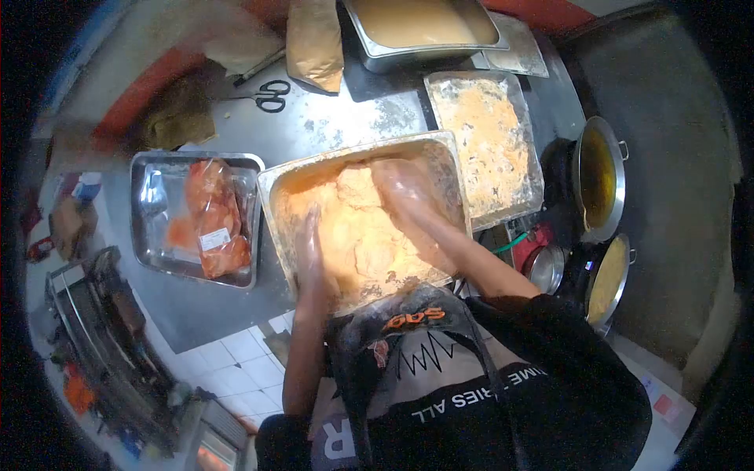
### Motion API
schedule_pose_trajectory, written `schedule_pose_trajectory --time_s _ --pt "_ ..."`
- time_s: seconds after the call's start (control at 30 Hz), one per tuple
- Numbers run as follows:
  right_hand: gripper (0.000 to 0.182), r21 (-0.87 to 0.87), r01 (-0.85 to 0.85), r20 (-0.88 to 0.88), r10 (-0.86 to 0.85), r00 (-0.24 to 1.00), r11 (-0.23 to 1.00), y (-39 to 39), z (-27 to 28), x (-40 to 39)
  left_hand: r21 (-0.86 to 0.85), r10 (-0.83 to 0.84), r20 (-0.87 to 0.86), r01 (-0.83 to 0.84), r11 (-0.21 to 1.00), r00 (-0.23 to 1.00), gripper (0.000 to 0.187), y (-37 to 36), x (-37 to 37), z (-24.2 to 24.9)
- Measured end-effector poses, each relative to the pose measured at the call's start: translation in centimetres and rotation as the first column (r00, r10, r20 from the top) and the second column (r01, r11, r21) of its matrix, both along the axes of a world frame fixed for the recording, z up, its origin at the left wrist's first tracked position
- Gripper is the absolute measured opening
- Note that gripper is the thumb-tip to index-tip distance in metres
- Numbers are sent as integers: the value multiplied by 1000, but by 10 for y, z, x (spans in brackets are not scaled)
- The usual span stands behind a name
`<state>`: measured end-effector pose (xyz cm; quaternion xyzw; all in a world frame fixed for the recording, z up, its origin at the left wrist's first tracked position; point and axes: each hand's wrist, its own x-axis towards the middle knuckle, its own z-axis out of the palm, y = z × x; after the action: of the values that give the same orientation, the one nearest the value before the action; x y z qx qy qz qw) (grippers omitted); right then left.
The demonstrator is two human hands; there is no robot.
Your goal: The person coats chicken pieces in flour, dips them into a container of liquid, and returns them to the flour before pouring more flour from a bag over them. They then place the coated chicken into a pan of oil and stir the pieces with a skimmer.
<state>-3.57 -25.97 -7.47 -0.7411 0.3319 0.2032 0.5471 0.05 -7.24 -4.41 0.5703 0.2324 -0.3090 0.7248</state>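
Observation:
A deep metal pan (271, 177) in front of me holds pale orange flour (338, 259) with lumpy coated pieces in it. My left hand (311, 255) is inside the pan along its left wall, seen edge-on, with its fingers straight and pointing away from me. Toward the far right of the pan, my right hand (402, 188) is dusted with flour and touches or lies against a coated piece (360, 187). Blur and flour hide its fingertips, so its grip does not show.
Left stands a metal tray (141, 235) with bagged reddish meat (216, 216). Black-handled scissors (272, 96), a paper bag (316, 47) and a deep pan of cloudy liquid (428, 23) are behind. A floury tray (491, 149) and two woks, one with oil (597, 177), are right.

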Motion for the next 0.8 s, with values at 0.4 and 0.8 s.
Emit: schedule_pose_trajectory --time_s 0.4,0.8 --pt "55 131 -544 445 441 779 829 -40 -1 -11 -72 -57 194 72 995 979 49 60 -2 -71" --pt "55 550 -263 194 184 963 793 -1 -75 -15 -187 7 -194 -44 981 981 55 17 -23 -66"
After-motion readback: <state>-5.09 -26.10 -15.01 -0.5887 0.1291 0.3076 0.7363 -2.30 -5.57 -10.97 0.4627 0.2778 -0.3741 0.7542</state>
